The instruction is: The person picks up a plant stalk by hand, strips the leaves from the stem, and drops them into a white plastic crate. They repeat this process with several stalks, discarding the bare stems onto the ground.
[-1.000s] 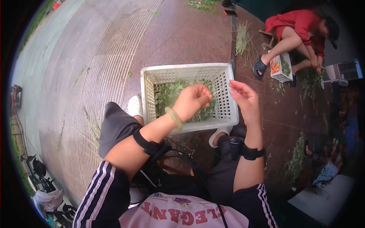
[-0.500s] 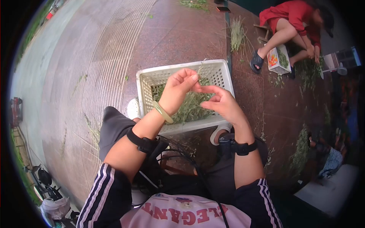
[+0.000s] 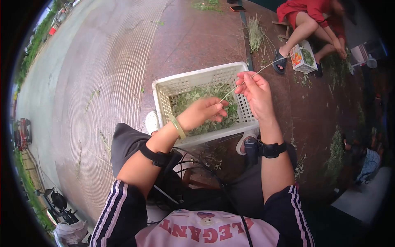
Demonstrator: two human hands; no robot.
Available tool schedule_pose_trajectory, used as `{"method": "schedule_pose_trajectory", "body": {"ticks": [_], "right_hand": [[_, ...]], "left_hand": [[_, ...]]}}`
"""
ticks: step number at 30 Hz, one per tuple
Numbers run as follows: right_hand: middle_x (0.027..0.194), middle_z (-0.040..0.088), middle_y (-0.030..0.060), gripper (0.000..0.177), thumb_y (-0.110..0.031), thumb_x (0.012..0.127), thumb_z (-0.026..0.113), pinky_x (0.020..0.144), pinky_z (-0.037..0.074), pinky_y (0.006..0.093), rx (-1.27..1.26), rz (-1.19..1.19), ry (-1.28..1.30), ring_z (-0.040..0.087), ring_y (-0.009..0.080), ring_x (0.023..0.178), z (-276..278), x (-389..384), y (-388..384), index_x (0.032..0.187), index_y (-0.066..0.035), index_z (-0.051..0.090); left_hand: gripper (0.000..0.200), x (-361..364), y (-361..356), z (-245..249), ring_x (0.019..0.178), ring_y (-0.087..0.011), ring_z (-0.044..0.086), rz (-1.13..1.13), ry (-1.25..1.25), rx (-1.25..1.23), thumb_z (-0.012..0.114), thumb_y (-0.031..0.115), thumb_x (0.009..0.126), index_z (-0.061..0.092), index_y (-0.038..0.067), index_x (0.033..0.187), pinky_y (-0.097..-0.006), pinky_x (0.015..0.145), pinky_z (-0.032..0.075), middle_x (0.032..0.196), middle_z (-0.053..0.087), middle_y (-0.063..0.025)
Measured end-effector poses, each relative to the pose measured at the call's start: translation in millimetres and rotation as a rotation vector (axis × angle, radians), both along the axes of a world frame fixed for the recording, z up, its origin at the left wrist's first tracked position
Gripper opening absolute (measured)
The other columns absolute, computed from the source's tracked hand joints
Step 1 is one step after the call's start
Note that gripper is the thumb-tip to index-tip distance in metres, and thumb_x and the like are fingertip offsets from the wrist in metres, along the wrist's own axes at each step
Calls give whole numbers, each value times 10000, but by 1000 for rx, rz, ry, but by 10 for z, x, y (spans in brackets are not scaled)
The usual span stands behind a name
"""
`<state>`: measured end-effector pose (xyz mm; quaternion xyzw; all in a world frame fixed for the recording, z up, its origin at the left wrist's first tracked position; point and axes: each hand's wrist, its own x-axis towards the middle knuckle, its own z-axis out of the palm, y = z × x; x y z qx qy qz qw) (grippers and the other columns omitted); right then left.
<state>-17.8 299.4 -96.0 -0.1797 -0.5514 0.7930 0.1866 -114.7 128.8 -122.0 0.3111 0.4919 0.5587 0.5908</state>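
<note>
Stem: one long, thin plant stem [image 3: 231,93] slants above the white plastic crate [image 3: 200,73], running on past the right hand toward its far right.
Left grip: left hand [image 3: 201,112] pinches the stem's near end.
Right grip: right hand [image 3: 259,92] closed lightly around it, thumb against fingers.
Change: hands, together half a second ago, now apart with stem stretched between.
Meaning: stretch between hands looks bare; stripping seems well along on this piece.
Crate leaves: loose green leaves [image 3: 195,95] beneath both hands.
</note>
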Motion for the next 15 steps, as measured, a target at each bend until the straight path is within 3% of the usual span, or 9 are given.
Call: {"method": "schedule_pose_trajectory", "body": {"ticks": [1,4,7,10,11,12,13,14,15], "right_hand": [[834,570,63,233,-174,894,493,657,479,253,-18,-17,30,549,105,673,2,36,37,1015,21,541],[968,559,108,321,-182,895,493,712,476,279,-18,-91,54,567,149,757,138,162,-2,1139,25,464],[1053,532,133,437,-180,876,529,725,474,292,27,-258,176,574,173,797,534,602,174,1225,37,381],[1024,555,123,420,-167,866,542,714,470,300,126,-516,304,577,170,780,973,1434,462,1210,29,404],[1000,567,117,393,-157,863,542,701,469,299,160,-626,326,576,169,771,1081,1779,571,1195,19,424],[1004,566,118,386,-149,858,547,695,469,298,204,-729,313,574,170,766,1137,2150,719,1189,12,433],[1005,567,117,384,-148,853,554,692,469,294,238,-822,266,571,168,757,1191,2527,816,1185,8,440],[1012,564,115,388,-149,850,559,687,469,291,256,-925,230,568,165,762,1214,2920,888,1184,7,439],[1019,561,113,391,-149,849,562,682,468,289,247,-1017,202,563,162,768,1190,3350,985,1185,6,437]], "left_hand": [[314,34,-50,16,732,-93,530,23,42,1,415,246,932,524,10,1109,-222,689,435,805,572,-19],[272,-35,-267,-38,620,-67,461,74,122,-24,422,232,929,550,23,1047,-195,599,392,711,526,3],[219,-169,-547,240,511,-45,414,395,120,-27,441,202,917,579,48,988,-162,489,333,663,513,29],[241,-600,-1064,573,446,3,305,742,148,50,454,209,915,544,44,1067,-150,391,229,678,495,38],[273,-760,-1284,690,448,-1,276,807,124,95,455,210,917,509,39,1122,-153,392,219,702,483,34],[337,-1036,-1574,662,461,-7,262,778,270,172,456,209,917,448,33,1204,-154,395,214,744,478,33],[402,-1110,-1800,811,474,-3,257,872,341,154,462,207,914,389,30,1268,-153,397,211,765,474,36],[435,-1089,-1983,1018,478,5,252,1003,251,117,473,198,909,364,31,1296,-152,399,210,778,469,43],[435,-1353,-2433,991,474,7,243,995,334,86,482,174,902,368,29,1296,-147,399,206,783,466,50]]}}
